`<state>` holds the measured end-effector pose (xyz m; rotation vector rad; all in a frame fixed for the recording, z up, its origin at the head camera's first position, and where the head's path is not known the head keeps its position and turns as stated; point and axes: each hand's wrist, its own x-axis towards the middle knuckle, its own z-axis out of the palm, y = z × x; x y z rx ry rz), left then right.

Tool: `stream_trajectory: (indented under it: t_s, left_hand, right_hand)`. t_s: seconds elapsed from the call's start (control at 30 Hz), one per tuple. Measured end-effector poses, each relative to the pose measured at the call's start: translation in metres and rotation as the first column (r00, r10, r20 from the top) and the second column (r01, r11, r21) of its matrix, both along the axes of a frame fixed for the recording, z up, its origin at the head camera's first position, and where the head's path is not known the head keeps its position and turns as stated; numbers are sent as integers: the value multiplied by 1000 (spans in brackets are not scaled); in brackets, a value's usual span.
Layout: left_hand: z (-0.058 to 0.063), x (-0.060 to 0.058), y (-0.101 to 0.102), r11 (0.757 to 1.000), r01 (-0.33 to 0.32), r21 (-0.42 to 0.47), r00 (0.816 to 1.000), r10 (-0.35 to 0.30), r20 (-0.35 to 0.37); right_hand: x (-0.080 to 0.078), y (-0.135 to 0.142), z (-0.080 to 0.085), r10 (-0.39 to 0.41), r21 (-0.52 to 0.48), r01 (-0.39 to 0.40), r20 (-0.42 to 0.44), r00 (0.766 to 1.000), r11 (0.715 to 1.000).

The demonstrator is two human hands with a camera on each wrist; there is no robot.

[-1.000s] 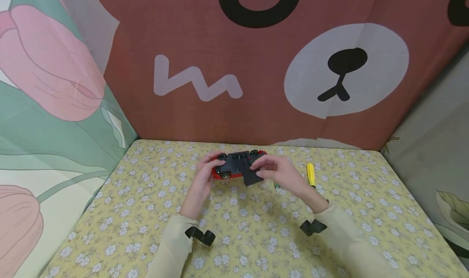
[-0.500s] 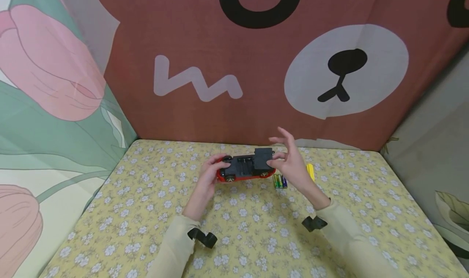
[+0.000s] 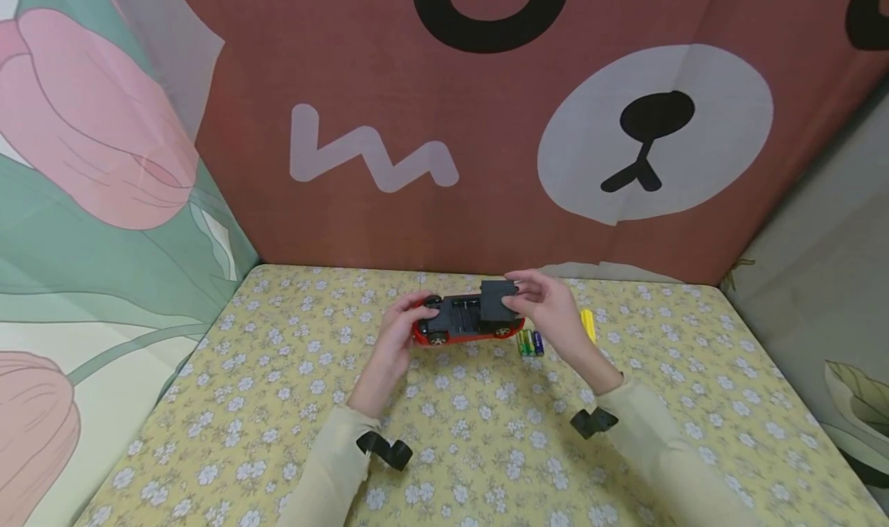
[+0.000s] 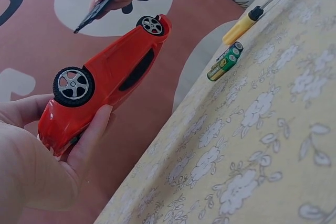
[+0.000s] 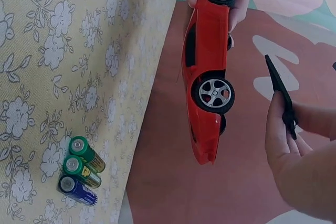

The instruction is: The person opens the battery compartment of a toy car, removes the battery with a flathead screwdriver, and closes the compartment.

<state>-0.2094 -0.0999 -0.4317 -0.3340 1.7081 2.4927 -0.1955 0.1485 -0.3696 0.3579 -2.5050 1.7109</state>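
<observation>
My left hand (image 3: 397, 329) grips one end of a red toy car (image 4: 113, 72), which is turned so its dark underside faces me in the head view. Between the thumb and fingers of my right hand (image 3: 549, 311) is a flat black battery cover (image 3: 497, 302). Both wrist views show the cover held apart from the car, above its underside. In the head view it overlaps the car's right end. Below lie three batteries (image 5: 81, 170) side by side on the flowered cloth, two green and one blue.
A screwdriver (image 4: 247, 23) with a yellow handle lies on the cloth beyond the batteries. The flowered tablecloth (image 3: 444, 434) covers the table. Behind its far edge hangs a curtain (image 3: 375, 234) with a bear print.
My right hand has drawn the battery cover up and to the right from its tilted position at the car. Its raised fingers have since come down onto the cover. The batteries now show fully.
</observation>
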Motion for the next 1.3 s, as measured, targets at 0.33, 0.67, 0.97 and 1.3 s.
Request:
stream_trajectory:
  t_s: [0.33,0.67,0.97,1.3]
  left_hand:
    - [-1,-1,2,1000,-2,3,1000,2,-5]
    - [3,4,3,999,14,-31,999,-15,-29]
    - [2,3,4,999,26,-40,999,-28,-38]
    - [1,4,4,998,42,-48,998,-45,-52]
  right_hand:
    - [-5,-7,-3,32,-43,-30,54,998,999]
    - [-10,-18,-9,60,-23,-58,102,993,998]
    - [-15,-29,-15,62,10,-64,141,988,998]
    - [-17,-33,-18,61,15,-64,155,986,998]
